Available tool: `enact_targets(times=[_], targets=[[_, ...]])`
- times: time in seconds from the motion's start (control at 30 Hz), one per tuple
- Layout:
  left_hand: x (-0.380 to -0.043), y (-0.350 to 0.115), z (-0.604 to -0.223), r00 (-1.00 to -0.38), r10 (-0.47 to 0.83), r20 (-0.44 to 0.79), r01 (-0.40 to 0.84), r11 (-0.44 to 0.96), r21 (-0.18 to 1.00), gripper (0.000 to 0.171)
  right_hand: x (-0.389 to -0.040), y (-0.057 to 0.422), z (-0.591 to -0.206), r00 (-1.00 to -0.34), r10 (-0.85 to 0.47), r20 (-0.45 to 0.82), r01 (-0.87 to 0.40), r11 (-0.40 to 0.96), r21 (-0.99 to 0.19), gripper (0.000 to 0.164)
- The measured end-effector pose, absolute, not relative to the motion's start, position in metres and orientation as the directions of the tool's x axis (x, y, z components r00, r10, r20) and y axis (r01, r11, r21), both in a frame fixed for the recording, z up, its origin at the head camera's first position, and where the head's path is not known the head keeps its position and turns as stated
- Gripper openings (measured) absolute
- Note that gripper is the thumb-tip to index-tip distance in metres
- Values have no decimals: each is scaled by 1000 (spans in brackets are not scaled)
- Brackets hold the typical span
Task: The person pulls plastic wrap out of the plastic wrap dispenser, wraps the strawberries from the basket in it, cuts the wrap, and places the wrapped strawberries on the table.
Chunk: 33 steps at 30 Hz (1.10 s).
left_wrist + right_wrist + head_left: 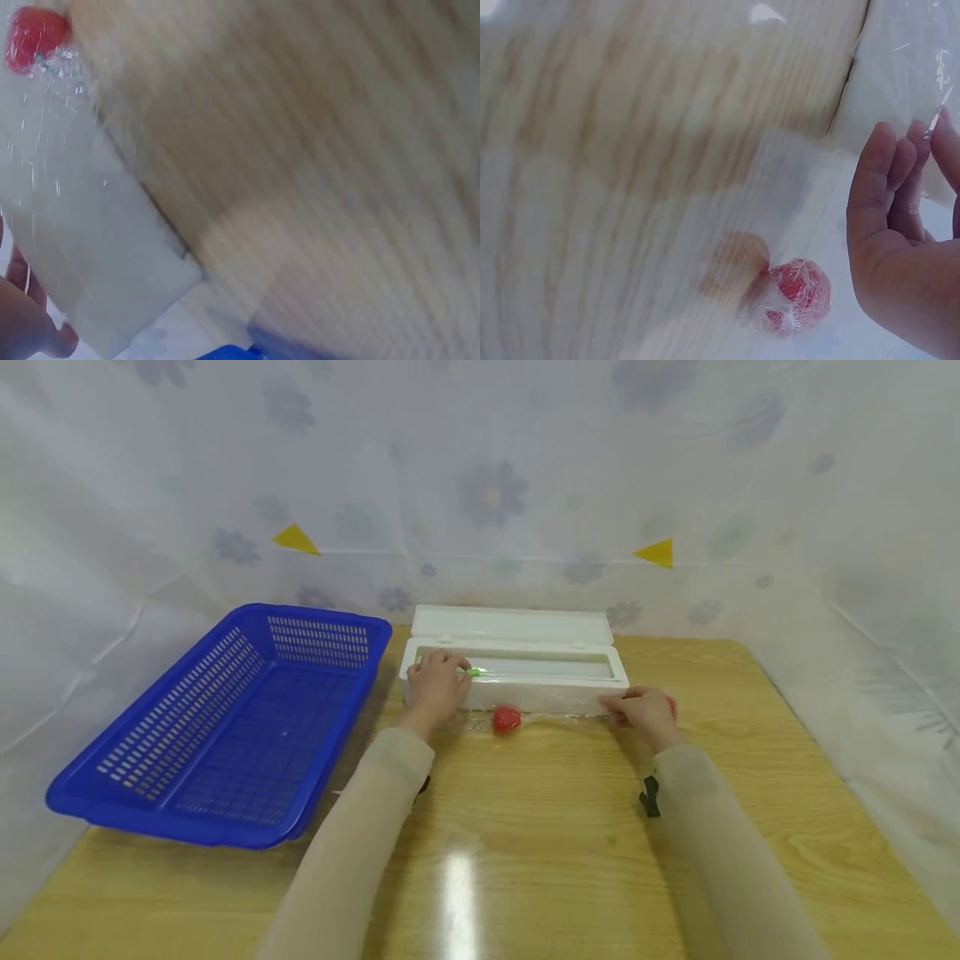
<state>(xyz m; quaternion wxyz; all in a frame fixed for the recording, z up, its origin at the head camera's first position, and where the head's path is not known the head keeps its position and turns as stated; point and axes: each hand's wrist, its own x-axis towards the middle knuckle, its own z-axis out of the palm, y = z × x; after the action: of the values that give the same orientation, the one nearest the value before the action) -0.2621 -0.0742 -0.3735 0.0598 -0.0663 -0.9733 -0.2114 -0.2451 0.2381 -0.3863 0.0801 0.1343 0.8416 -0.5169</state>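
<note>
A white box of cling film (525, 696) stands with its lid raised, a green slider (474, 672) on its rim. My left hand (437, 683) rests over the box's left front rim, bent fingers beside the slider; I cannot tell whether they grip it. At the right front corner my right hand (640, 710) pinches the edge of the clear cling film (934, 124) between thumb and fingertips. The film hangs down the box's front. On the table before the box lies a red round piece (506, 719), film around it.
A blue plastic basket (322, 735) with slotted walls stands on the left. Another red ball-like piece (791, 298), wrapped in film, lies by my right hand. Behind the wooden table (547, 843) hangs a flowered sheet (487, 460) with two yellow triangles.
</note>
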Motion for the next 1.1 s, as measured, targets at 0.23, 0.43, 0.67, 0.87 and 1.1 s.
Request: enact_targets(times=[0.23, 0.43, 0.67, 0.87, 1.1], targets=[[-261, -60, -376, -986, -84, 143, -8, 885, 466, 35, -247, 238, -386, -949, 143, -280, 314, 408, -857, 29], [-261, -60, -371, -986, -99, 138, -23, 882, 470, 25, -247, 238, -385, -953, 149, -263, 302, 436, -848, 30], [-259, -65, -372, -980, -130, 149, -38, 864, 503, 23, -246, 238, -386, -956, 134, -262, 295, 441, -848, 28], [-257, -69, -375, -967, -207, 149, -70, 777, 625, 20, -245, 237, -386, -954, 133, -268, 299, 428, -853, 28], [-257, -70, -376, -954, -252, 164, -71, 721, 690, 18, -246, 237, -383, -957, 132, -259, 291, 428, -856, 32]])
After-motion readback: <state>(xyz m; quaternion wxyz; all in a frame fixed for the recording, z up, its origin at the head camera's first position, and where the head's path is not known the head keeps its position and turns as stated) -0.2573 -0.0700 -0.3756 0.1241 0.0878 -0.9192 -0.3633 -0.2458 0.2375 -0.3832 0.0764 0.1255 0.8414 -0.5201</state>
